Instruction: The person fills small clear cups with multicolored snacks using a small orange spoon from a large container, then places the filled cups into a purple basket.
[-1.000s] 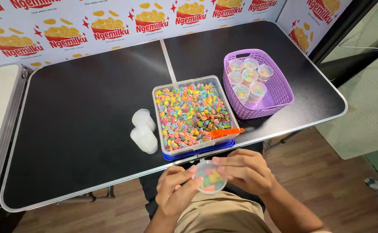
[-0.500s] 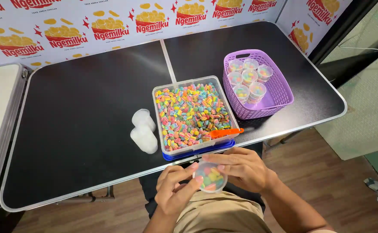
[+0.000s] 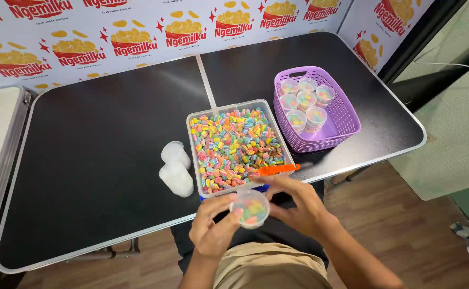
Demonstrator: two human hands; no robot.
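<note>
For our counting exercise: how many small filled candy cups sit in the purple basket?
7 show in the purple basket: three along the back row, two in the middle, two at the front. More may be hidden beneath.

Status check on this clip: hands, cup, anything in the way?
Left hand and right hand both grip small candy cup, lid on. Candy tray just ahead, orange scoop on its rim. Nothing obstructing.

Red-and-yellow printed banner behind table
</note>
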